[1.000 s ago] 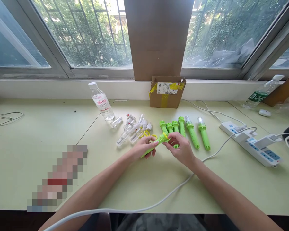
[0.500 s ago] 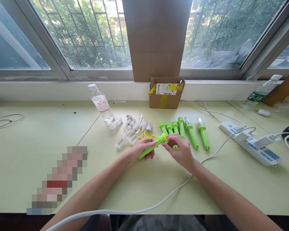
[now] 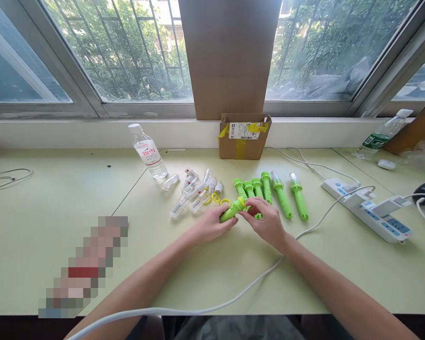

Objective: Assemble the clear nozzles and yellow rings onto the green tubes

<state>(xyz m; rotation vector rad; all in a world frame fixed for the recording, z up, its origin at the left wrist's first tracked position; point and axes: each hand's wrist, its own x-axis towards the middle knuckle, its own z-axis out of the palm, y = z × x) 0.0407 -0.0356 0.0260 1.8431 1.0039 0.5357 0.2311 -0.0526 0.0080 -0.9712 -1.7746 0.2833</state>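
A green tube with a yellow ring near its top lies tilted in my left hand, whose fingers wrap round its lower part. The fingertips of my right hand pinch at the ringed end of that same tube. Just behind my hands stand or lie several green tubes; two of them, one at the right, have clear caps. Left of these is a pile of clear plastic caps, with a few yellow rings at its near right side.
A water bottle stands at the back left, a cardboard box at the back middle. A power strip lies at the right, and a white cable crosses in front under my right forearm. Another bottle leans far right.
My left hand has shifted its hold nearer the ringed end, now covering the lower part of the green tube. My right hand's fingertips stay at the ring.
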